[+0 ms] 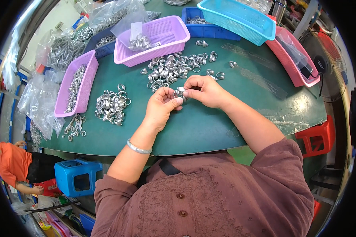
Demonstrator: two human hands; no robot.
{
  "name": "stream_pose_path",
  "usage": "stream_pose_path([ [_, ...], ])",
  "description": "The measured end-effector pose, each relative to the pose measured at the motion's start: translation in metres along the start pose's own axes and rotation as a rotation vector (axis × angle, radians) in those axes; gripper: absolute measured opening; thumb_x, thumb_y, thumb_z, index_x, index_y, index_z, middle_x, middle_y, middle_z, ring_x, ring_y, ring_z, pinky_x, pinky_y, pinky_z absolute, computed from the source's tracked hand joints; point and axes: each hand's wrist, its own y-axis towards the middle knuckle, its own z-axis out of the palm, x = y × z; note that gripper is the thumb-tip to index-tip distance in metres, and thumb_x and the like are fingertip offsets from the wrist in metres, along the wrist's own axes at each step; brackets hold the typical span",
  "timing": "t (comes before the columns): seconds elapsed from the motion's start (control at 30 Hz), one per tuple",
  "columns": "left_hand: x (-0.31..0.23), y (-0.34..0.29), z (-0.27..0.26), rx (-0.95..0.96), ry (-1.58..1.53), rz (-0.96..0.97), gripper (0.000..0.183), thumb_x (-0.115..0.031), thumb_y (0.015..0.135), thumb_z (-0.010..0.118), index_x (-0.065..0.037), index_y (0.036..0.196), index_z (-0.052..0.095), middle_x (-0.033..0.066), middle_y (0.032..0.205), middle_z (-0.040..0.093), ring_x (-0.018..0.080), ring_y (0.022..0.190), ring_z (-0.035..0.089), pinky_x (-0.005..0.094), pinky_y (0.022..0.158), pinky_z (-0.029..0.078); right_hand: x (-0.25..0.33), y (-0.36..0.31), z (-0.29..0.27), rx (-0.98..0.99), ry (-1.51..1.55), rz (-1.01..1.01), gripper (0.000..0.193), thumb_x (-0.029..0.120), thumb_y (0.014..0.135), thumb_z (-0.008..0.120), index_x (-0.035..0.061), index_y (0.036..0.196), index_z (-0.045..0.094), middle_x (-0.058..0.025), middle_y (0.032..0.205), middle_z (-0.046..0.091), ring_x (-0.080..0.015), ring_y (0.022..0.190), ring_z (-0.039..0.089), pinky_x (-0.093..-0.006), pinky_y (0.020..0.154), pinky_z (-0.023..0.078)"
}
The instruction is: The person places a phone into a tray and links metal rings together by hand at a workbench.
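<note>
Between my two hands, above the green table, is a silver-coloured metal ring (178, 93). My left hand (162, 103) pinches its band between thumb and fingers. From the other side, my right hand (203, 91) has thumb and forefinger closed at the ring's top, where a small pale piece shows; I cannot make out what it is. Just beyond my hands lies a loose heap of similar rings (172, 69), with a few strays to its right. Another pile of rings (111, 106) sits to the left of my left forearm.
Purple baskets (182, 35) (91, 75) holding metal parts stand at the back and left. Behind are a turquoise basket (241, 25) and blue bin (213, 31). A pink basket (294, 73) and a fan (324, 65) are right. Stools flank the table; a person in orange (14, 160) is at far left.
</note>
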Motion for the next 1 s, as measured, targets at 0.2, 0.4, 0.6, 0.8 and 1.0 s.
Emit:
stream_pose_path([
  [0.2, -0.007, 0.002, -0.008, 0.116, -0.212, -0.131, 0.013, -0.009, 0.086, 0.058, -0.003, 0.097, 0.054, 0.0040, 0.087, 0.059, 0.0146, 0.080, 0.061, 0.0260, 0.069, 0.052, -0.003, -0.001, 0.000, -0.020, -0.001, -0.025, 0.008, 0.006, 0.081, 0.062, -0.0008, 0.086, 0.059, -0.0037, 0.081, 0.056, -0.0102, 0.073, 0.053, -0.0251, 0.065, 0.044],
  [0.4, -0.003, 0.004, -0.018, 0.085, -0.104, -0.092, 0.010, -0.014, 0.088, 0.056, -0.005, 0.089, 0.059, 0.0037, 0.080, 0.060, 0.0129, 0.072, 0.059, 0.0250, 0.067, 0.051, -0.001, 0.000, 0.003, -0.056, -0.078, -0.124, 0.008, 0.006, 0.082, 0.061, -0.0009, 0.086, 0.059, -0.0047, 0.083, 0.056, -0.0117, 0.073, 0.053, -0.0247, 0.065, 0.043],
  [0.6, -0.003, 0.004, -0.020, 0.172, -0.105, -0.111, 0.013, -0.015, 0.085, 0.060, -0.003, 0.086, 0.058, 0.0025, 0.076, 0.059, 0.0101, 0.066, 0.057, 0.0228, 0.061, 0.050, -0.001, -0.001, 0.004, -0.038, -0.056, -0.122, 0.009, 0.007, 0.082, 0.061, -0.0016, 0.084, 0.060, -0.0049, 0.084, 0.056, -0.0123, 0.073, 0.052, -0.0251, 0.065, 0.043],
  [0.8, -0.005, 0.002, -0.012, 0.102, -0.196, -0.191, 0.010, -0.012, 0.087, 0.055, -0.002, 0.085, 0.057, 0.0049, 0.075, 0.060, 0.0132, 0.066, 0.060, 0.0228, 0.059, 0.051, -0.002, -0.001, 0.003, -0.004, -0.024, -0.053, 0.010, 0.008, 0.082, 0.061, -0.0027, 0.082, 0.060, -0.0042, 0.083, 0.056, -0.0114, 0.073, 0.051, -0.0252, 0.065, 0.042],
  [1.0, -0.006, 0.003, -0.018, 0.103, -0.329, -0.265, 0.013, -0.011, 0.088, 0.051, 0.000, 0.086, 0.057, 0.0081, 0.080, 0.062, 0.0157, 0.067, 0.064, 0.0190, 0.058, 0.054, 0.000, 0.000, 0.005, 0.044, 0.020, 0.021, 0.013, 0.011, 0.085, 0.058, -0.0017, 0.082, 0.059, -0.0023, 0.078, 0.054, -0.0095, 0.072, 0.049, -0.0246, 0.064, 0.040],
])
